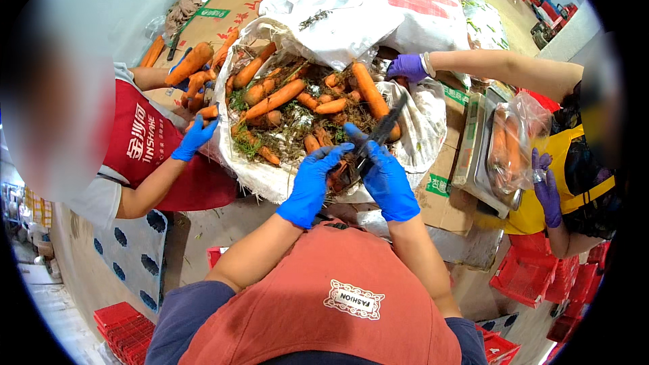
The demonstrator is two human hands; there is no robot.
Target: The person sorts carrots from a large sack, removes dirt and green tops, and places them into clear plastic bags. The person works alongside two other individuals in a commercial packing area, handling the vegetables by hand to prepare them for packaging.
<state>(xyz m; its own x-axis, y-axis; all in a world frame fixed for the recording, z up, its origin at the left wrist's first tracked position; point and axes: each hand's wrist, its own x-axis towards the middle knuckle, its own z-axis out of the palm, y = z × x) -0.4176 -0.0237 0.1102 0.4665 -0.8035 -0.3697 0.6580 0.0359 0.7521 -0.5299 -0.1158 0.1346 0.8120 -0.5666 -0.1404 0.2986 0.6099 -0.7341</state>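
My left hand (312, 179), in a blue glove, is closed around a brownish, dirt-covered carrot (339, 177), partly hidden by the fingers. In my right hand (391, 179), also blue-gloved, is a knife (389, 123); its dark blade points up and to the right. Both hands are close together at the near edge of an open white woven sack (263, 184). Inside the sack lie several orange carrots (277, 99) among stringy roots and green scraps. One large carrot (370, 92) rests just beyond the blade.
At the left, a person in a red apron (152, 135) holds carrots (191, 64) in blue gloves. A purple-gloved hand (407, 67) reaches to the sack from the right. Bagged carrots (507, 145) sit on a scale (466, 165). Red crates (524, 274) stand on the floor.
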